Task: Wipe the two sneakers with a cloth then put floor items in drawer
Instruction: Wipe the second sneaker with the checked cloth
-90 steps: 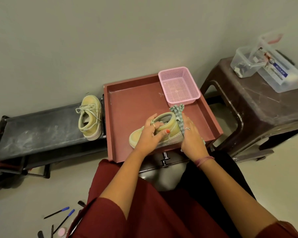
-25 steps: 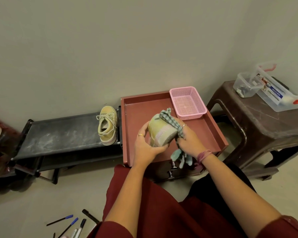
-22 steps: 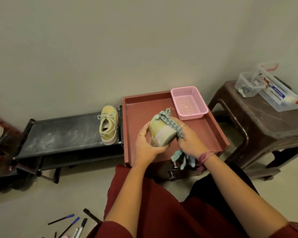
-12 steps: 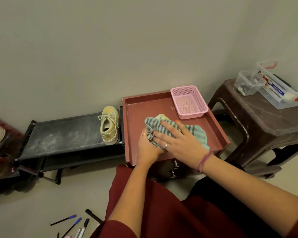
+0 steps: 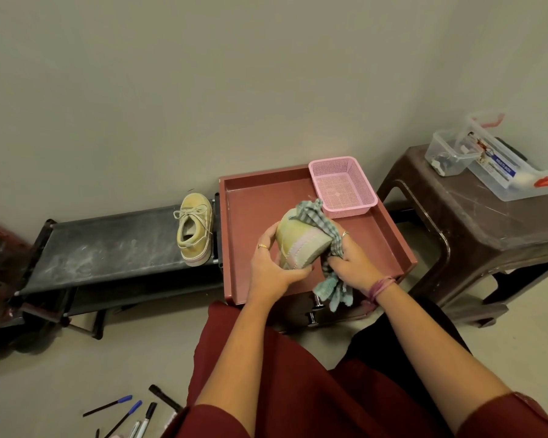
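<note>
Over the red tray (image 5: 234, 235), the left hand (image 5: 271, 270) clutched the sneaker (image 5: 299, 245) sole-up, fingers curled round it. The right hand (image 5: 350, 263), flat across it half a second before, had bunched the cloth (image 5: 325, 224) against its side: wiping probably carried on. The second sneaker (image 5: 193, 229) sat on the shelf (image 5: 108, 245) left of the tray; pens (image 5: 125, 412) waited on the floor.
</note>
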A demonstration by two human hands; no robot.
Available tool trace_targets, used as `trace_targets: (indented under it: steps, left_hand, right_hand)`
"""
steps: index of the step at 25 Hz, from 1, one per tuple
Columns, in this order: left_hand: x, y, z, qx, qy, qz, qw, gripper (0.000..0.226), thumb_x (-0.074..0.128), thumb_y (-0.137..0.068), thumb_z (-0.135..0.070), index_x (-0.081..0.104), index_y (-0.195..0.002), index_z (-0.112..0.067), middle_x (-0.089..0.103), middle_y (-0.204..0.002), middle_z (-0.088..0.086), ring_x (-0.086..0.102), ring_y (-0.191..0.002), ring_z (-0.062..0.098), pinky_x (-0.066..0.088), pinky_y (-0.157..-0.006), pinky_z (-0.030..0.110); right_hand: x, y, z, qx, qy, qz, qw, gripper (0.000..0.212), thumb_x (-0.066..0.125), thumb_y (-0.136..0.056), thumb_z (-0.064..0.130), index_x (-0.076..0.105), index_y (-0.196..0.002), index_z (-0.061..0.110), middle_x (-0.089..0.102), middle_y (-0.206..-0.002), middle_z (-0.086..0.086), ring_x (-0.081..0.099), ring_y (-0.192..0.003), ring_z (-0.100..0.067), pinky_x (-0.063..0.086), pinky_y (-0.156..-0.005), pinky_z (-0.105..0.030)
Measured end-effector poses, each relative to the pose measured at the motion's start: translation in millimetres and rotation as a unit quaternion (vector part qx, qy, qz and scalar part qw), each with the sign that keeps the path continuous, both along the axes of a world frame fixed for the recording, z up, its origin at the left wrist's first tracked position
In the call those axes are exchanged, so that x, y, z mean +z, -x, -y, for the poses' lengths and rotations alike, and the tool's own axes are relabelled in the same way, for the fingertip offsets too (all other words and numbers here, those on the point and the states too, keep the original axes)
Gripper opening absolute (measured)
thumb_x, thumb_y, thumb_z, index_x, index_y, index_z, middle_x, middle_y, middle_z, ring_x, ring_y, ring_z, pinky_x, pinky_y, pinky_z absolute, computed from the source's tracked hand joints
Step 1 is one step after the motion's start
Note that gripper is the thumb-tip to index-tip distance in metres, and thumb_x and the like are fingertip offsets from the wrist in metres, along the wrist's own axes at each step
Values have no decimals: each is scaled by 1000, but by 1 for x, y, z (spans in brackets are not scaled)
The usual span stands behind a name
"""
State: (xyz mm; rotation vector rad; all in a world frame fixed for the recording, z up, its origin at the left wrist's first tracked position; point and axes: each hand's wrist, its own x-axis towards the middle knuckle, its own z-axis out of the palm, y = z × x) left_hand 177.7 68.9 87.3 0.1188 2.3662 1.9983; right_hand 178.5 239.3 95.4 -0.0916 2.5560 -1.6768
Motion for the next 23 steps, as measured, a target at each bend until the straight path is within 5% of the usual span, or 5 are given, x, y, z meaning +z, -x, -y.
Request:
trace_targets:
  steps: [4,8,11,16,23]
  left_hand:
    - [-1,5,4,1,14,9,1000,89,87,-57,2,46,-134,-14,53,-129,-3,51,-116,1,42,-81,1]
    - [-1,6,-1,21,10,35,999,50,76,-76,-7,54,-118,-25,67,-109,-8,65,-94,-2,50,-78,11]
    - [-3,2,-3,38,-14,42,998,39,67,-86,-8,54,-114,-30,68,-104,-8,67,-90,2,50,-75,12]
    - [-8,-1,8,13,-45,24,999,77,76,-62,20,47,-124,-15,66,-104,-4,66,-89,-4,50,-73,13]
    - [-18,2,20,6,-53,30,998,87,89,-57,0,47,-128,-31,55,-130,-5,50,-122,-1,49,-95,22]
  right_hand:
    - [19,-3,12,50,-190,-117,974,79,40,-76,-14,33,-143,26,38,-146,4,30,-140,-18,29,-113,-22]
    - [12,-30,45,83,-593,-305,741,47,46,-85,23,55,-131,20,47,-143,-3,36,-135,-37,31,-103,-63]
    - [8,-32,48,128,-628,-309,702,47,56,-84,30,56,-130,22,47,-143,0,32,-138,-36,27,-105,-65]
    - [12,2,14,165,-444,-380,795,49,34,-87,9,57,-129,21,53,-138,1,45,-131,-29,39,-107,-44]
    - [-7,9,20,43,5,-150,988,77,37,-67,-22,53,-128,23,52,-135,8,39,-135,-11,28,-114,-27]
